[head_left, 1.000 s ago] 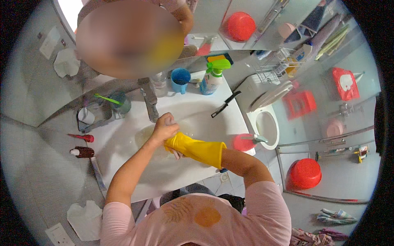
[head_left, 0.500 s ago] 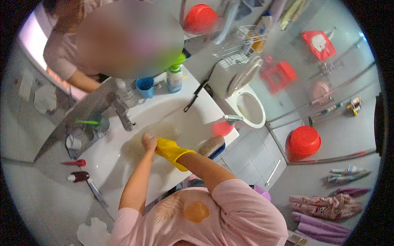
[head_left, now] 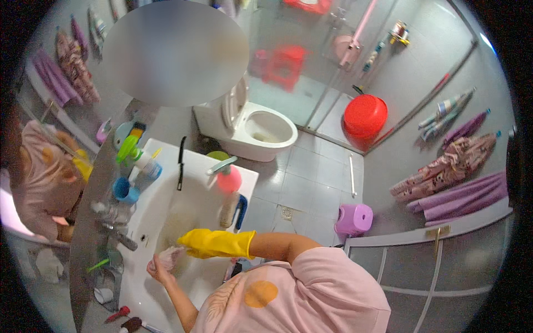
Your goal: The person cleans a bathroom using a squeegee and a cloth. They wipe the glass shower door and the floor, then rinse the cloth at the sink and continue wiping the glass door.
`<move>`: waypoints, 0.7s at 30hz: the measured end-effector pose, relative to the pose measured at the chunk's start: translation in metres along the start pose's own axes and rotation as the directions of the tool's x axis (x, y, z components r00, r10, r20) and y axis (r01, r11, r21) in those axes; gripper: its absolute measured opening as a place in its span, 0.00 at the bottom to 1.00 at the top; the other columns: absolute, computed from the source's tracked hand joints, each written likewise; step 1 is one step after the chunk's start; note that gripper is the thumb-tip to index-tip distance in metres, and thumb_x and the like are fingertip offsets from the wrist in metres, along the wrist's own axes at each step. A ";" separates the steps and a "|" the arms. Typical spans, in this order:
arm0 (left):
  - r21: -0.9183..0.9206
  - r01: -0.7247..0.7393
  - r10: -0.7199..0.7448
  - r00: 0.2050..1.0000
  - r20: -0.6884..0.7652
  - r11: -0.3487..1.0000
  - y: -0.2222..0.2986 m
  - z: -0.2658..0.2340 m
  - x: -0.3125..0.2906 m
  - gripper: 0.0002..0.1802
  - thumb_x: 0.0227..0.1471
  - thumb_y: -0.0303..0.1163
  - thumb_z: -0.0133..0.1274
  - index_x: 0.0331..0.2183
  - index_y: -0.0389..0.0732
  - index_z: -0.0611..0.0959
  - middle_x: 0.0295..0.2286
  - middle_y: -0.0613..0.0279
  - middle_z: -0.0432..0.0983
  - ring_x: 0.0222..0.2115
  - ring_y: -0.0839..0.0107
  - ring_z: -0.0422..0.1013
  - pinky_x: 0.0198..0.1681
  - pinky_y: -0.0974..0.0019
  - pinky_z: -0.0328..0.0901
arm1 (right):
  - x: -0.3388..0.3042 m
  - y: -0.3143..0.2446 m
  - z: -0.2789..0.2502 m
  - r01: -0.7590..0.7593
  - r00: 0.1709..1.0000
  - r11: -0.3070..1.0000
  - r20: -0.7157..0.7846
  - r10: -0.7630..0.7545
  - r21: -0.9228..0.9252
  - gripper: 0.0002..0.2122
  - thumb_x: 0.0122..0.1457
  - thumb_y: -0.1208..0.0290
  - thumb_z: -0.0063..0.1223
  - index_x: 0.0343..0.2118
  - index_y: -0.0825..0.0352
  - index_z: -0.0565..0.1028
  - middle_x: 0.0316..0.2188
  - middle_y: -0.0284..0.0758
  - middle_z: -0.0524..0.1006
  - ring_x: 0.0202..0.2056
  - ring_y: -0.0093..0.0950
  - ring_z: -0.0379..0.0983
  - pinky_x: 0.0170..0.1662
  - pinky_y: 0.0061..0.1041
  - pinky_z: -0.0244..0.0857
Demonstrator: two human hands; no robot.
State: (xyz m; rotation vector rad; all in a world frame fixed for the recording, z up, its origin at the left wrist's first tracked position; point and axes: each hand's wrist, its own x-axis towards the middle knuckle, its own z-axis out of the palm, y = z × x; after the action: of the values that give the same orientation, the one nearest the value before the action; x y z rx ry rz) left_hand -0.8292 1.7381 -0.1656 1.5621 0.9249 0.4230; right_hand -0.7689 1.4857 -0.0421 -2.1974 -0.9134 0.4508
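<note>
My left hand (head_left: 158,273) is bare and closed around a pale pinkish crumpled piece (head_left: 171,257), perhaps cloth or a glove; its kind cannot be made out. A yellow rubber glove (head_left: 222,245) covers my right hand (head_left: 193,243), its cuff reaching past the wrist. The gloved fingers are bunched together at the upper edge of the pale piece, and what lies between them is hidden. Both hands hover over the white washbasin (head_left: 145,294), which holds some cloudy water. Left of the hands stands the metal tap (head_left: 121,237).
On the basin's rim are a blue cup (head_left: 125,190), a spray bottle (head_left: 145,164), a black-handled tool (head_left: 181,164), a pink pump bottle (head_left: 228,178) and a brush (head_left: 232,212). Beyond are a toilet (head_left: 266,130), a red tub (head_left: 365,119) and a purple stool (head_left: 355,219).
The view has swung to the right. My left hand has moved off the yellow glove and now holds the pale crumpled piece. My gloved right hand now points left, beside it.
</note>
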 end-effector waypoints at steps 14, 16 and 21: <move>-0.519 -0.159 0.484 0.653 0.583 0.840 0.223 0.214 -0.329 0.21 0.47 0.28 0.50 0.44 0.39 0.65 0.40 0.59 0.63 0.40 0.69 0.62 0.44 0.68 0.60 | -0.297 0.044 -0.193 -0.043 0.849 0.739 -0.365 0.382 0.673 0.24 0.52 0.61 0.50 0.51 0.61 0.60 0.47 0.36 0.67 0.46 0.28 0.65 0.47 0.25 0.59; -0.542 -0.093 0.475 0.618 0.627 0.835 0.223 0.272 -0.369 0.20 0.46 0.27 0.53 0.41 0.40 0.66 0.37 0.62 0.64 0.38 0.71 0.63 0.41 0.70 0.62 | -0.339 0.060 -0.218 0.012 0.785 0.482 -0.307 0.538 0.876 0.28 0.51 0.62 0.53 0.54 0.57 0.55 0.51 0.34 0.63 0.48 0.28 0.63 0.48 0.25 0.59; -0.451 0.106 0.367 0.435 0.822 0.886 0.223 0.380 -0.465 0.22 0.45 0.28 0.55 0.41 0.40 0.65 0.36 0.62 0.65 0.37 0.73 0.64 0.41 0.70 0.62 | -0.426 0.129 -0.253 0.369 0.518 0.196 -0.377 0.768 0.908 0.33 0.52 0.61 0.53 0.58 0.55 0.48 0.52 0.38 0.60 0.49 0.29 0.61 0.48 0.30 0.60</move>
State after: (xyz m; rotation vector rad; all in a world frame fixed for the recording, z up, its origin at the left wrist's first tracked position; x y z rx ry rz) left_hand -0.7711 1.1440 0.0679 1.1508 -0.1752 -0.1426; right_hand -0.8638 0.9929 0.0598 -0.9341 0.3930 -0.0266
